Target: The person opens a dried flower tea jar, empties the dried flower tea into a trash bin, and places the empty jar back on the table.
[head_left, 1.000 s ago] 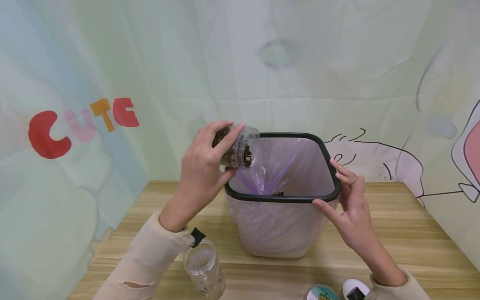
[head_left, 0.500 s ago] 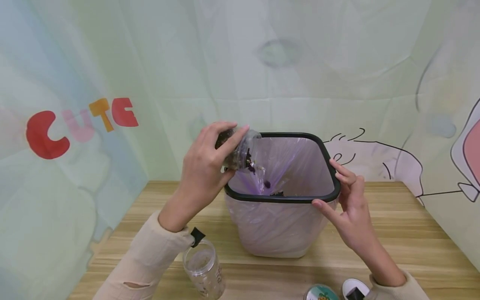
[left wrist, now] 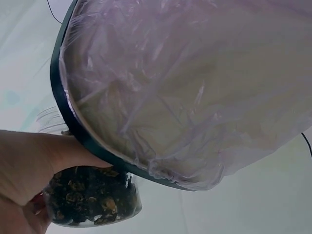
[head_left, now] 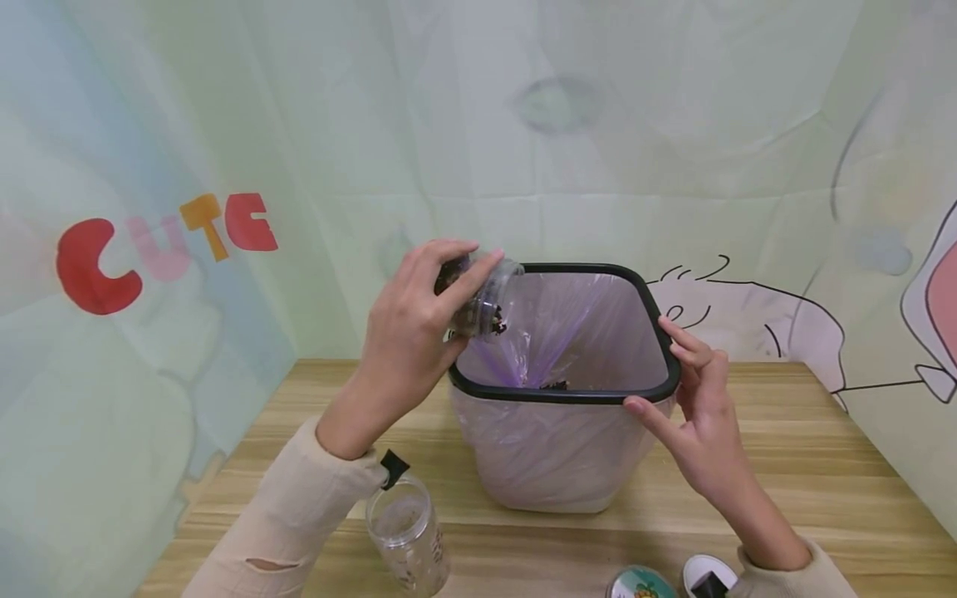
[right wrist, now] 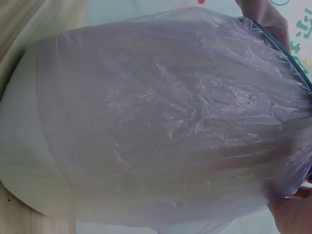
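Observation:
My left hand (head_left: 407,332) grips a clear plastic jar (head_left: 508,286), tipped on its side with its mouth over the left rim of a trash bin (head_left: 553,397). Dark dried bits, perhaps tea or herbs, lie near the jar's mouth; in the left wrist view, many still fill the jar's body (left wrist: 92,195). A sheer purple liner bag (head_left: 561,453) covers the bin, and a few dark bits (head_left: 555,385) show inside it. At the bin's right front corner, my right hand (head_left: 703,407) holds the black rim between thumb and fingers.
A lidless clear jar (head_left: 411,540) stands on the wooden table (head_left: 785,465) below the left forearm. Near the right sleeve lie a green printed lid (head_left: 641,584) and a white round lid (head_left: 703,569). Printed cloth (head_left: 449,124) hangs behind and at the sides.
The jar has shifted slightly right and tilted a little further. Half a second ago dark bits were falling from it into the bin; now none is seen mid-air. My right hand stays put.

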